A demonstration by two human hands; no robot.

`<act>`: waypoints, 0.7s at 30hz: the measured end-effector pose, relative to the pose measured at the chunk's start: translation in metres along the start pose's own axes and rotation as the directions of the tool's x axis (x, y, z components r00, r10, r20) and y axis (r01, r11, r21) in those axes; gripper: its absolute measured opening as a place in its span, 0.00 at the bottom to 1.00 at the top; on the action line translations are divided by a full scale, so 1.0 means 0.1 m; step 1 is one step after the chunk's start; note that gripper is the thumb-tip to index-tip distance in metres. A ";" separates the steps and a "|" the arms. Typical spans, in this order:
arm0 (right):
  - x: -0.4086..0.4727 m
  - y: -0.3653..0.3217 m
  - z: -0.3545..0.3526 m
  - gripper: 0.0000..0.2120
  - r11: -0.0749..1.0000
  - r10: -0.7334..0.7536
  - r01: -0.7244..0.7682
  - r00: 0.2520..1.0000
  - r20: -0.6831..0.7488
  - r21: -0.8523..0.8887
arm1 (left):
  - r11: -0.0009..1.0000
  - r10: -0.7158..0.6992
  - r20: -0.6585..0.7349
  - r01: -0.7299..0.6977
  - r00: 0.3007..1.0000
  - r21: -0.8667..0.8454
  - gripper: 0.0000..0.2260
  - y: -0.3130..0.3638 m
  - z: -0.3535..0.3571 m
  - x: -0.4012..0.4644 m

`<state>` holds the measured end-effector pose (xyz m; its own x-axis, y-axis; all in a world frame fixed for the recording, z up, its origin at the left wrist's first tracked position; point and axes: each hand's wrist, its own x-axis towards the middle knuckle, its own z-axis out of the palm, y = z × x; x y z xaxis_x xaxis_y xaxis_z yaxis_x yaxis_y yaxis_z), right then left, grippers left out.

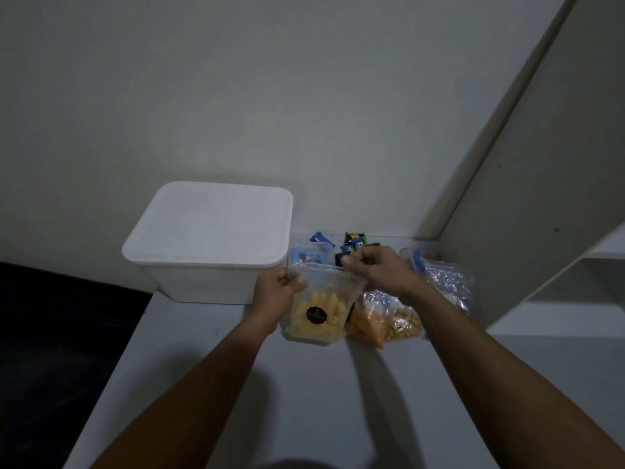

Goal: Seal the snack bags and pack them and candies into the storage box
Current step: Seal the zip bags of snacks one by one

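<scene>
hands: left [279, 289], right [373, 267] pinch bag top | snack bag [321, 313]: clear, yellow puffs, black label

the lidded rectangular plastic storage box [206, 238], left of centre in the frame, is plain white with no pattern. the clear zip bag of puffed snacks [321, 309] at centre shows pale yellow pieces and a round black sticker with a small gold mark. to its right, the clear bag of wedge-shaped snacks [367, 324] is orange, and the clear bag of small nuggets [406, 324] is tan. the small wrapped candies [351, 245] above centre are blue, black and green, one with yellow. the smooth tabletop [321, 401] across the lower frame is white-grey.
</scene>
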<state>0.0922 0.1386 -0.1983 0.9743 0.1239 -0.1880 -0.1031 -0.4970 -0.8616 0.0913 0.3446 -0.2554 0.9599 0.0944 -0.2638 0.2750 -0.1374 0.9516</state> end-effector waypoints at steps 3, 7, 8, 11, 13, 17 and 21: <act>0.05 0.14 0.15 0.05 0.995 0.053 -0.052 0.998 0.021 -0.081 | 0.993 -0.115 0.037 0.116 0.993 -0.010 0.04 -0.11 -0.05 -0.01; 0.15 0.34 0.37 0.02 0.983 0.125 -0.133 0.990 -0.065 -0.130 | 0.980 -0.200 0.026 0.199 0.980 0.012 0.04 -0.28 -0.05 0.06; 0.17 0.36 0.42 0.02 0.983 0.128 -0.138 0.988 -0.081 -0.121 | 0.979 -0.205 0.002 0.205 0.979 0.018 0.05 -0.31 -0.05 0.07; 0.21 0.41 0.51 0.03 0.983 0.130 -0.142 0.986 -0.107 -0.115 | 0.980 -0.187 -0.074 0.191 0.980 0.054 0.05 -0.38 -0.02 0.12; 0.26 0.46 0.52 0.03 0.985 0.132 -0.144 0.985 -0.115 -0.099 | 0.981 -0.154 -0.116 0.166 0.981 0.101 0.02 -0.40 -0.01 0.14; 0.34 0.52 0.48 0.15 0.985 0.171 -0.171 0.980 -0.102 0.010 | 0.967 -0.125 -0.198 0.164 0.972 0.195 0.04 -0.41 0.01 0.15; 0.38 0.60 0.38 0.18 0.975 0.209 -0.203 0.976 -0.066 0.089 | 0.944 -0.074 -0.233 0.144 0.970 0.298 0.17 -0.45 0.06 0.16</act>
<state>0.1159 0.1457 -0.2754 0.9423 -0.0392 -0.3326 -0.3160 -0.4331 -0.8442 0.0946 0.3464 -0.3036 0.8977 0.3320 -0.2898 0.4140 -0.4101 0.8127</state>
